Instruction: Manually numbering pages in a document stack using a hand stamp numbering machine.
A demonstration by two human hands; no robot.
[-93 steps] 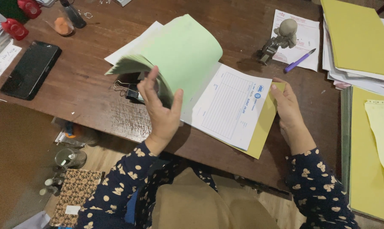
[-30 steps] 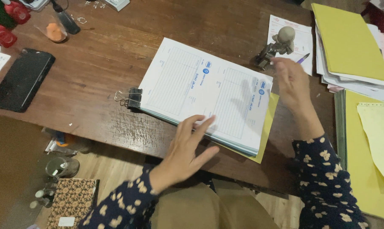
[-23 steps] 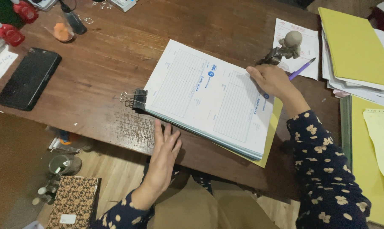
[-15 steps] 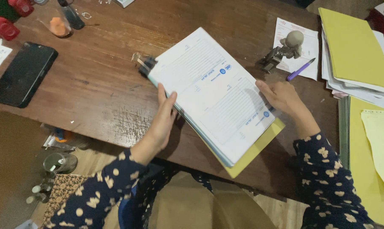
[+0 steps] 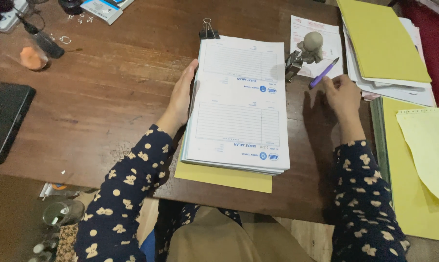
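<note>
Head view. Left hand (image 5: 181, 99): fingers straight and together, laid flat against the left edge of the stack of printed forms (image 5: 239, 104), gripping nothing. Stack: thick white paper, rectangular, black binder clip (image 5: 208, 32) at its far end, yellow sheet (image 5: 224, 175) beneath. Right of the stack, the right hand (image 5: 343, 94): fingers loosely curled on the dark wooden desk (image 5: 103, 97), fingertips just beside a purple pen (image 5: 324, 73), holding nothing. Grey stamp (image 5: 304, 51) stands past the pen.
</note>
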